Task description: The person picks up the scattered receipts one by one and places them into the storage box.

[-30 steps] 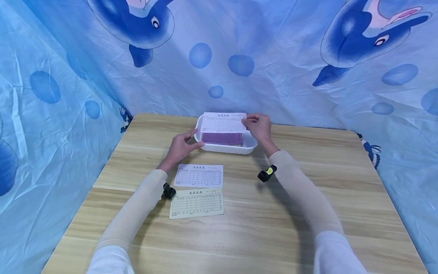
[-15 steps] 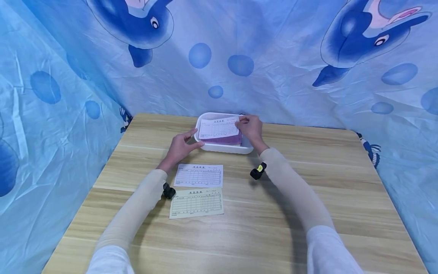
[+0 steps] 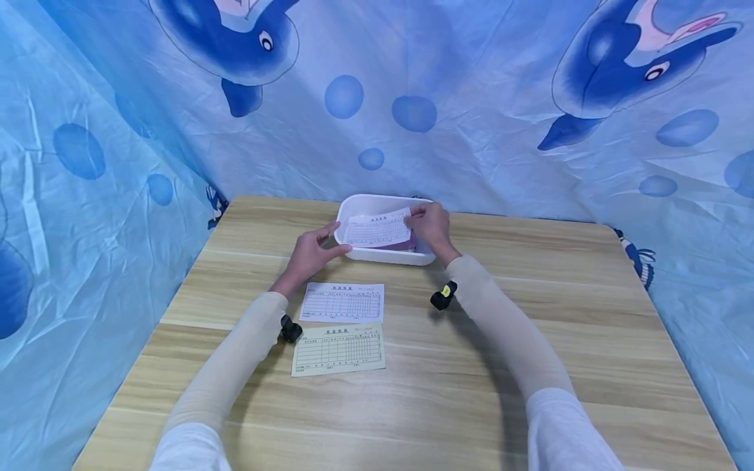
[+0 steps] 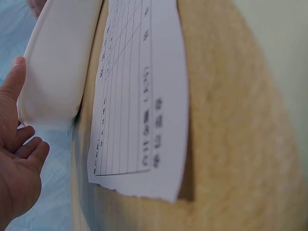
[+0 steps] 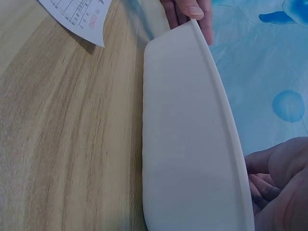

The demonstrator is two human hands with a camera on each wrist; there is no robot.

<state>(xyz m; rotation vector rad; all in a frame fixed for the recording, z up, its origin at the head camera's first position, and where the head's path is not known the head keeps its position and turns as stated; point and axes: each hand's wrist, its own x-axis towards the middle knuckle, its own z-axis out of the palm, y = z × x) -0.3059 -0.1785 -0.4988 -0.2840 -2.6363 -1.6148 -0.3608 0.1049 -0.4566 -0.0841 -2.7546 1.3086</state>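
A white plastic box (image 3: 389,258) stands near the table's back edge. My left hand (image 3: 310,254) holds its left end, thumb at the front corner and fingers along the side. In the left wrist view the thumb (image 4: 14,79) lies against the rim. My right hand (image 3: 432,226) pinches the right end of a white printed receipt slip (image 3: 377,229), which is tilted inside the box. Beneath the slip shows a purple slip or pad (image 3: 403,244), mostly covered. The right wrist view has the box's wall hiding the pinched slip and the fingertips.
In front of the box, a white receipt slip (image 3: 343,302) and a pale green one (image 3: 338,350) lie on the wooden table (image 3: 471,405). The left forearm passes over their left edges. A blue dolphin-print curtain (image 3: 377,98) hangs behind and at the sides.
My right hand has moved left and slightly down, bringing the pinched slip from above the box's back rim to lower inside it, now slanted. The left hand has stayed on the box.
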